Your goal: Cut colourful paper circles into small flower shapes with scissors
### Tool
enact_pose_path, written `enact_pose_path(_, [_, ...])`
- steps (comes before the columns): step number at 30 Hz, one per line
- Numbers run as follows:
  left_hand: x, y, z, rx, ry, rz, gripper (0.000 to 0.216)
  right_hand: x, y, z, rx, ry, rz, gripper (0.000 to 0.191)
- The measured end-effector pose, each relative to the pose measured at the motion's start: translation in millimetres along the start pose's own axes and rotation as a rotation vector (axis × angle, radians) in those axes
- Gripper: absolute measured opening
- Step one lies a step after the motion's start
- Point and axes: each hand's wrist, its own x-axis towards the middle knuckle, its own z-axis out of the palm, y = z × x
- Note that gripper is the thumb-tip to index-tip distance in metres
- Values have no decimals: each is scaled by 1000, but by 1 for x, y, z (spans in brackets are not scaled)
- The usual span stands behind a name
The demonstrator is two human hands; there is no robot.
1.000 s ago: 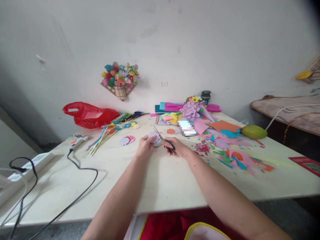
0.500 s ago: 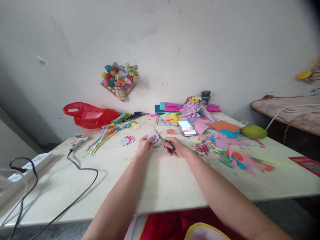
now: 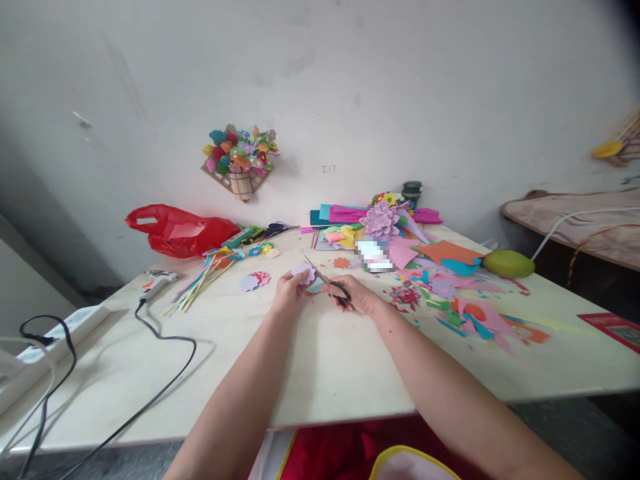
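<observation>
Between the thumb and fingers of my left hand is a pale lilac flower-shaped cutout. My right hand is closed around the black handles of a pair of scissors, whose blades point up and left beside the cutout's right edge. Under and between the hands lies a light blue cutout, partly hidden. Left of my left hand rest lilac and red-patterned flower cutouts. An orange flower cutout lies just beyond the scissors.
A hot glue gun with a black cord lies at left, near a white power strip. Behind it are thin sticks and a red plastic bag. Colourful scraps and a lilac flower are at right.
My left hand and the lilac cutout have shifted slightly left. The scissors' blades have moved a little down and left with the cutout; both hands keep their grip.
</observation>
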Motion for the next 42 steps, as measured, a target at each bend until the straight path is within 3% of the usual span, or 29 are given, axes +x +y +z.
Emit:
enact_pose_path(21, [0, 2, -1, -14, 49, -14, 20, 1, 2, -5, -27, -25, 33, 34])
enact_pose_path(42, [-4, 4, 4, 35, -43, -33, 23, 2, 0, -3, -44, 14, -3, 35])
